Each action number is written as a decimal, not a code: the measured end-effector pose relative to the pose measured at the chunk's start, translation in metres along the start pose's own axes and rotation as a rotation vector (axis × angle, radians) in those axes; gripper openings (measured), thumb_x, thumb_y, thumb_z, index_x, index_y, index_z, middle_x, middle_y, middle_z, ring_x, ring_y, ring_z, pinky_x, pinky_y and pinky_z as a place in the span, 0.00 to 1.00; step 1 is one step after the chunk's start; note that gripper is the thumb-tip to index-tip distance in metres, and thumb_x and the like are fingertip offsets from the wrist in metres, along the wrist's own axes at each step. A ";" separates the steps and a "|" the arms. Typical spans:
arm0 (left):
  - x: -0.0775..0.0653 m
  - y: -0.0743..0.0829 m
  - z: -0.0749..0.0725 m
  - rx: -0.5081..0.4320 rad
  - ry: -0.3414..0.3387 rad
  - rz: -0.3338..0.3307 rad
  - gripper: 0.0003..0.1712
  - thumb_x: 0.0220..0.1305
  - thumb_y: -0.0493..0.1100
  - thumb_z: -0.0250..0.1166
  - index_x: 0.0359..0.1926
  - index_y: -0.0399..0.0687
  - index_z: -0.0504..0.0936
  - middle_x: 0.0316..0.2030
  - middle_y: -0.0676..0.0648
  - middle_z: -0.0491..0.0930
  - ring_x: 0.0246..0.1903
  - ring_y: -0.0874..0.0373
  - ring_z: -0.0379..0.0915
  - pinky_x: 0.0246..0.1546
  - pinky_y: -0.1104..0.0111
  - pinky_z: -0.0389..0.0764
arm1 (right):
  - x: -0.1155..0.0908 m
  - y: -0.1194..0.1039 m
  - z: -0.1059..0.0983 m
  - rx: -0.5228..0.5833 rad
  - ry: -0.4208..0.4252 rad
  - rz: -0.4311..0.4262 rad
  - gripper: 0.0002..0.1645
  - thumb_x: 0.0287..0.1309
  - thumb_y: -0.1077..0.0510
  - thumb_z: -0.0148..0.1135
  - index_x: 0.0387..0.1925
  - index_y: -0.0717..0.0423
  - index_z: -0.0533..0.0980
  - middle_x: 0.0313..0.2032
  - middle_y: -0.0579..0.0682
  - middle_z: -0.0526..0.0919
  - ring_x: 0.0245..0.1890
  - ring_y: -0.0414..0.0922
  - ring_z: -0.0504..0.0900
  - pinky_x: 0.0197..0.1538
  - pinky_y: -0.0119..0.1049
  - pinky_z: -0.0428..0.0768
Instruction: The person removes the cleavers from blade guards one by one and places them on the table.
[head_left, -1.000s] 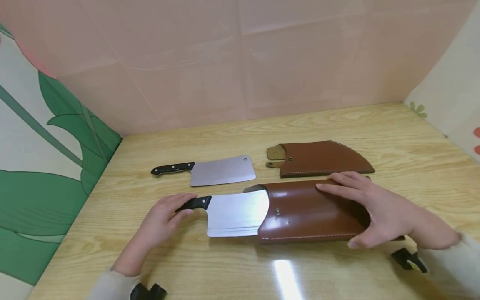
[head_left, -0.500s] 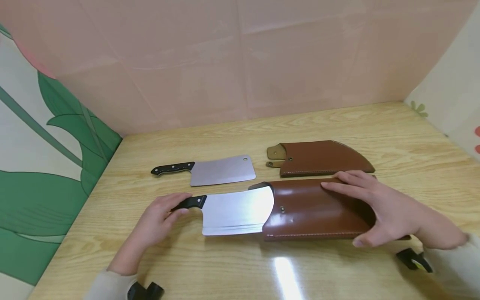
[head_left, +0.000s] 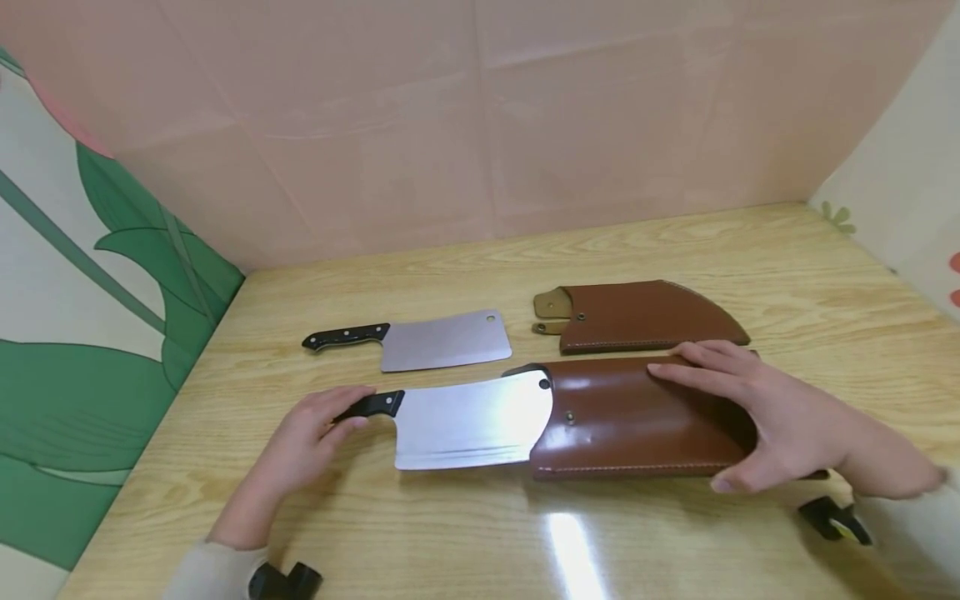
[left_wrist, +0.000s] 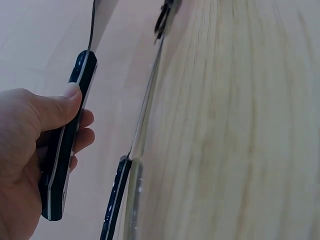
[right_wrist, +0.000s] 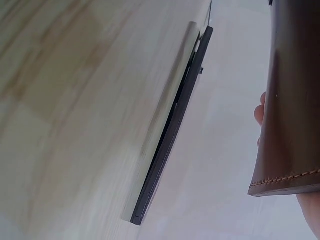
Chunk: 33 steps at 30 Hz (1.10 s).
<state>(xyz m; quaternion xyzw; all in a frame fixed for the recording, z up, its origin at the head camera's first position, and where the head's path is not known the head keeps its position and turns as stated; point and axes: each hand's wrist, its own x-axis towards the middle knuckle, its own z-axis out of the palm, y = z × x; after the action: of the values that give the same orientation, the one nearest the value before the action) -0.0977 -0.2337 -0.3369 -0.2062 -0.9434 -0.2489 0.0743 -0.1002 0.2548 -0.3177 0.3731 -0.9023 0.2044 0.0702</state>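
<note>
My left hand (head_left: pixel 306 437) grips the black riveted handle (left_wrist: pixel 61 155) of a meat cleaver (head_left: pixel 465 425), its thumb lying along the handle in the left wrist view. The cleaver's wide shiny blade points right, and its far end meets the curved mouth of a brown leather knife sheath (head_left: pixel 645 417). A dark hole shows at the blade's upper corner; how much blade lies inside cannot be told. My right hand (head_left: pixel 780 417) holds the sheath's right part, fingers on the upper edge and thumb near the stitched lower edge. In the right wrist view, the sheath (right_wrist: pixel 295 100) hides most of that hand.
Farther back on the wooden table (head_left: pixel 420 533) lies a second cleaver (head_left: pixel 446 342) with a black handle. Right of it rests another brown sheath (head_left: pixel 645 317) with its tan straps showing. A pink backdrop (head_left: pixel 487 125) rises behind the table.
The cleaver and my left hand have moved left, while the sheath and my right hand have shifted right. More blade shows, including the hole at its corner.
</note>
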 end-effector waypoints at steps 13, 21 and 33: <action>-0.003 -0.008 -0.003 -0.006 -0.008 0.018 0.20 0.60 0.36 0.62 0.55 0.41 0.77 0.52 0.40 0.78 0.52 0.43 0.73 0.52 0.48 0.72 | -0.001 0.000 -0.003 0.005 -0.012 -0.011 0.67 0.13 0.39 0.78 0.66 0.41 0.62 0.61 0.69 0.64 0.57 0.65 0.60 0.39 0.73 0.66; -0.005 -0.015 -0.002 -0.008 -0.014 0.004 0.20 0.60 0.36 0.62 0.55 0.41 0.77 0.53 0.39 0.77 0.53 0.42 0.72 0.53 0.47 0.72 | -0.004 0.001 -0.003 0.009 -0.011 0.004 0.66 0.12 0.40 0.78 0.66 0.39 0.63 0.62 0.67 0.64 0.59 0.65 0.60 0.40 0.72 0.65; -0.009 -0.017 -0.006 -0.017 0.000 -0.001 0.19 0.60 0.35 0.62 0.54 0.40 0.77 0.52 0.39 0.78 0.52 0.43 0.73 0.52 0.48 0.73 | -0.009 0.003 -0.006 0.021 -0.007 0.002 0.66 0.13 0.40 0.78 0.66 0.40 0.62 0.63 0.63 0.63 0.60 0.61 0.58 0.42 0.73 0.63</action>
<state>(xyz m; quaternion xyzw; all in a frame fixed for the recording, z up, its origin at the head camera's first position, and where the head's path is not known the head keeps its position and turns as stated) -0.0964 -0.2532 -0.3411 -0.2065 -0.9414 -0.2567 0.0725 -0.0962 0.2647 -0.3160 0.3736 -0.9008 0.2124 0.0628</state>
